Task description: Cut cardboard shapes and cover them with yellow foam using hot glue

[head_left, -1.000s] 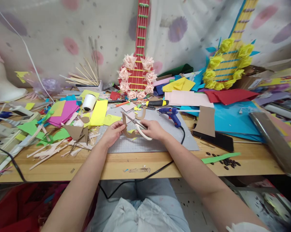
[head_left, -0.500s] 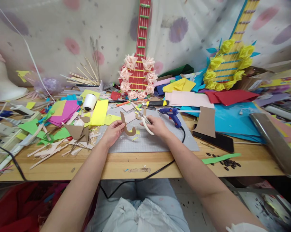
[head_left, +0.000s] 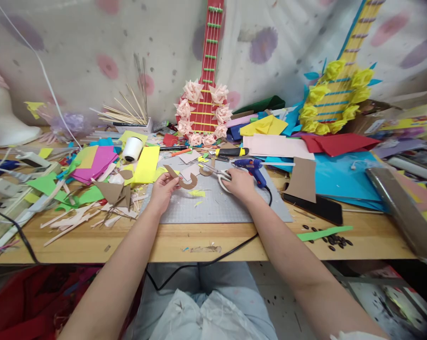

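Observation:
My left hand (head_left: 163,192) pinches a hook-shaped piece of brown cardboard (head_left: 189,183) by its straight end, above the left part of the grey cutting mat (head_left: 213,208). A pair of white-handled scissors (head_left: 223,179) is in my right hand (head_left: 241,184), low over the mat, blades pointing left and away from me. Part of the handles is hidden by my fingers. Near the blade tips lies another curved cardboard piece (head_left: 206,172). Yellow paper scraps (head_left: 198,193) lie between my hands. A blue glue gun (head_left: 251,166) rests just beyond my right hand.
Behind the mat stands a red paper guitar (head_left: 202,111) with pink flowers; a yellow one (head_left: 336,97) leans at right. Paper scraps (head_left: 75,222) crowd the left. A phone (head_left: 323,208), black beads (head_left: 336,242) and blue sheets (head_left: 348,177) lie right. A black cord (head_left: 213,261) crosses the front edge.
My right hand has moved slightly right and lowered the scissors, whose blades now point more to the left. My left hand has tilted the hook-shaped cardboard flatter and shifted slightly left.

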Demonstrator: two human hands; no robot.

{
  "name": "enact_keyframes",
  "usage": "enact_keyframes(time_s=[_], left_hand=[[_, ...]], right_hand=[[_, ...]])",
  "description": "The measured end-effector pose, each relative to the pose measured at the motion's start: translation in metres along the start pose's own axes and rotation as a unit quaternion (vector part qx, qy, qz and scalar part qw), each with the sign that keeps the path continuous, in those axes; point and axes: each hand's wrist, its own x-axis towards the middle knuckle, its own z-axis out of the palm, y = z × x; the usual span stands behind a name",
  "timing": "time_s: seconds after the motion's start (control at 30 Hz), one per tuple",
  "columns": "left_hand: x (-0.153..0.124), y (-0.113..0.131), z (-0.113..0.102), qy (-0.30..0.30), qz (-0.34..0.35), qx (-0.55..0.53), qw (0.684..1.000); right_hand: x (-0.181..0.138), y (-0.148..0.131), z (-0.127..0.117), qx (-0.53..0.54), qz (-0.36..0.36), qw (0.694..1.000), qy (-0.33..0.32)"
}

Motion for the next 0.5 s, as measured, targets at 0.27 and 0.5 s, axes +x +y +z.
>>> enact_keyframes(time_s=[0.27, 0.5], left_hand=[[0.0027, -0.0004, -0.0018, 0.045, 0.013, -0.017, 0.999], [0.0066, -0.0031, -0.0054, 0.102, 0.045, 0.006, 0.994]], right_hand=[[0.0011, 0.0002, 0.0073, 0.022, 0.025, 0.999, 0.02], [0.0004, -0.0022, 0.0065, 0.007, 0.071, 0.997, 0.007]])
